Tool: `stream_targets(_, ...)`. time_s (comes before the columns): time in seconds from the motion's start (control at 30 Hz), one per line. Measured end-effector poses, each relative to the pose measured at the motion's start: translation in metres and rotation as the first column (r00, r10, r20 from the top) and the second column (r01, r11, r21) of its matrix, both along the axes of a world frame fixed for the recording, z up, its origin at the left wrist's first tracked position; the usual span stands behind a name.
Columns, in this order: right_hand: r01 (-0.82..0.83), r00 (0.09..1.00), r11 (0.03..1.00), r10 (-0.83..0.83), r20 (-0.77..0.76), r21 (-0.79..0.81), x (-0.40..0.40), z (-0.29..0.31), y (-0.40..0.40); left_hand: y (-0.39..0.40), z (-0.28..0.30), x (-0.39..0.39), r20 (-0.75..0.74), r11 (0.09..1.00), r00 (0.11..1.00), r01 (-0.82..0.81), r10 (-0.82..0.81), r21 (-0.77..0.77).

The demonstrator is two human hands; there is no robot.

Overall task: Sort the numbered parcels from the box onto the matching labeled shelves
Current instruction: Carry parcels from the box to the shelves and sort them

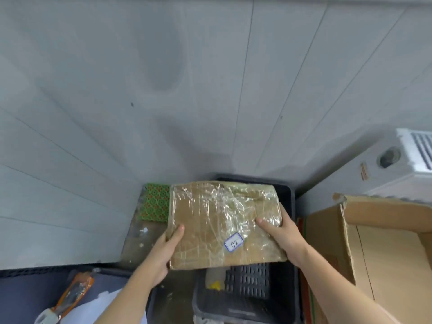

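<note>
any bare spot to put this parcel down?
Bare floor between green mat, wall and black crate. Cardboard box interior shows bare. Crate crowded; both hands hold the parcel above it.

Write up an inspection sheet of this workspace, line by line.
Surface: grey tiled floor, paint-stained patch by the crate.
Job's things: plastic-wrapped cardboard parcel, label reading 92, held over a black plastic crate; open cardboard box at right.
Clutter: green mesh mat; orange-wrapped item.
Grippers: left hand and right hand grip the parcel's opposite edges.
Cables: nothing seen.
Surroundings: white vented unit.
</note>
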State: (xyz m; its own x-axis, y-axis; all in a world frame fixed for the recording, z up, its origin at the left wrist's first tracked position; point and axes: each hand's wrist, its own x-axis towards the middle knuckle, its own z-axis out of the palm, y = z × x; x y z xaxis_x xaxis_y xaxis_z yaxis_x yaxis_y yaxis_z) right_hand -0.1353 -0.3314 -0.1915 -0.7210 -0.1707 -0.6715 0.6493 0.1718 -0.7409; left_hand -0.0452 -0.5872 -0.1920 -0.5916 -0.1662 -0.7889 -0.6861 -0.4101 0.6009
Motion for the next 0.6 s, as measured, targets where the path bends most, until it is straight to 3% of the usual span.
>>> stream_targets(0.27,-0.028,0.999,0.999,0.029,0.028,-0.024,0.011,0.067,-0.01,-0.008,0.073,0.008,-0.014,0.998,0.998,0.053,-0.054,-0.024)
stream_targets(0.6,-0.066,0.957,0.998,0.064,-0.282,0.002,-0.035,0.163,-0.039,-0.035,0.133,-0.039,-0.255,0.952,0.964,-0.011,-0.071,-0.307)
